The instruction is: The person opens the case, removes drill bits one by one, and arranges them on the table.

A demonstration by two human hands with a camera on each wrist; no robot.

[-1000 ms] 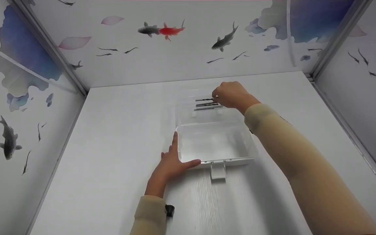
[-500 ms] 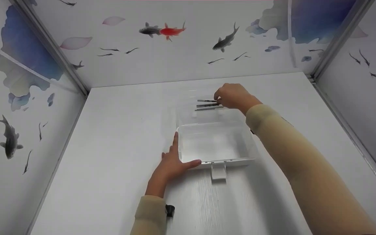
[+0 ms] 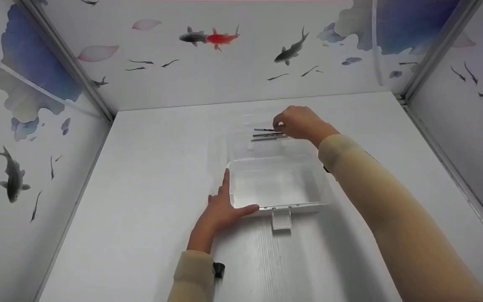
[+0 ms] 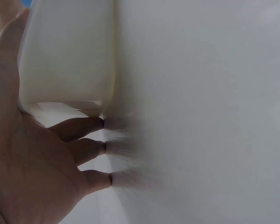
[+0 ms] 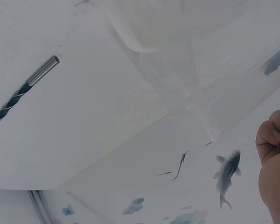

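A clear plastic case (image 3: 294, 206) stands unfolded on the white table, its transparent lid (image 3: 237, 150) laid back. My left hand (image 3: 220, 212) rests against the case's near left corner, thumb along the front edge and straight fingers down the left side; in the left wrist view those fingertips touch the table. Over the lid, my right hand (image 3: 299, 122) has its fingertips curled at the right end of a thin drill bit (image 3: 262, 129), which it seems to pinch. Several more drill bits (image 3: 266, 135) lie just nearer me in the lid, their right ends partly hidden by the hand.
The right wrist view shows a loose drill bit (image 5: 35, 81) lying on the table outside the case. A latch (image 3: 281, 220) sticks out from the case's front. Panels printed with fish enclose the table; the back wall (image 3: 224, 84) stands just beyond the lid.
My right hand has shifted only slightly over the lid, with its fingertips still at the drill bit. The left hand and the case look unchanged.
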